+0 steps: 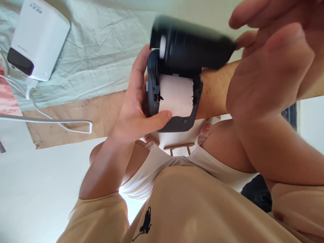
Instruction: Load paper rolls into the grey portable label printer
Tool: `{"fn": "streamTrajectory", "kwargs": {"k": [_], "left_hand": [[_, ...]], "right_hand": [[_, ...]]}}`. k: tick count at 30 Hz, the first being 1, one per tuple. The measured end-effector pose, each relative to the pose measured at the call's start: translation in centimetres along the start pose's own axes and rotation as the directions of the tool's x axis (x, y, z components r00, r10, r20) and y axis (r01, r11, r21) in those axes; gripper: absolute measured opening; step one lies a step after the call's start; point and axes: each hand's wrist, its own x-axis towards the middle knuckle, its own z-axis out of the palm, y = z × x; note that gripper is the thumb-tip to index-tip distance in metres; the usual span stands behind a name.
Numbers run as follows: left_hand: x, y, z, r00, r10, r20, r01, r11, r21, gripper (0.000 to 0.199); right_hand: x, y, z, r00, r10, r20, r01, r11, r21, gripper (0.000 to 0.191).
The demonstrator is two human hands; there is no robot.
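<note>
In the head view my left hand (138, 111) grips a small dark label printer (174, 125) from its left side, the thumb lying over the front edge of the paper. The printer's lid (194, 44) stands raised and is blurred by motion. Inside the body sits a white paper roll (176, 94). My right hand (273, 60) is at the upper right, partly smeared, its fingers apart. One fingertip is at the lid's right corner; whether it presses on the lid I cannot tell.
A white power bank (40, 40) with a dark display lies on the pale green cloth (101, 50) at upper left. A white cable (63, 123) runs from it past the wooden table edge (101, 113). My legs and a wooden stool-like frame (179, 146) show below.
</note>
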Motion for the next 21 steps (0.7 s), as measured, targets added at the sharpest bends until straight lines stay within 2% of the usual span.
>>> {"fn": "streamTrajectory", "kwargs": {"k": [2,3,5,8,10,12,15,17,21], "left_hand": [[-0.1,0.5,0.2,0.999,-0.021,-0.026,0.021,1.0,0.014,0.088],[-0.1,0.9,0.4,0.998,-0.046,-0.046,0.047,0.999,0.012,0.086],[-0.2,1.8,0.9,0.99,-0.105,-0.09,0.104,0.994,-0.007,0.085],[-0.1,2.5,1.3,0.983,-0.161,-0.092,0.157,0.986,-0.046,0.082],[-0.1,2.3,1.4,0.983,-0.172,-0.059,0.165,0.981,-0.104,0.073],[-0.1,2.0,1.5,0.982,-0.172,-0.078,0.16,0.977,-0.142,0.06],[0.0,2.1,2.0,0.968,-0.193,-0.16,0.18,0.979,-0.091,0.045],[0.2,2.5,2.4,0.932,-0.244,-0.268,0.227,0.97,-0.093,0.036],[0.8,3.1,2.2,0.941,-0.226,-0.253,0.208,0.973,-0.095,0.037]], "right_hand": [[0.2,-0.3,0.4,0.972,-0.197,-0.126,0.19,0.979,-0.071,0.031],[0.2,-0.3,0.6,0.948,-0.287,-0.141,0.269,0.954,-0.133,0.028],[0.2,-0.3,0.9,0.925,-0.379,-0.04,0.358,0.899,-0.251,0.028],[0.3,0.3,1.0,0.911,-0.346,0.224,0.401,0.869,-0.29,0.035],[0.4,0.5,0.9,0.889,-0.327,0.32,0.423,0.854,-0.302,0.043],[0.5,0.6,0.9,0.879,-0.315,0.357,0.435,0.837,-0.332,0.047],[0.6,0.4,0.9,0.873,-0.299,0.385,0.437,0.831,-0.345,0.047],[0.7,0.3,1.0,0.876,-0.307,0.372,0.435,0.835,-0.336,0.049],[0.8,0.3,1.0,0.878,-0.295,0.377,0.429,0.834,-0.346,0.049]]}}
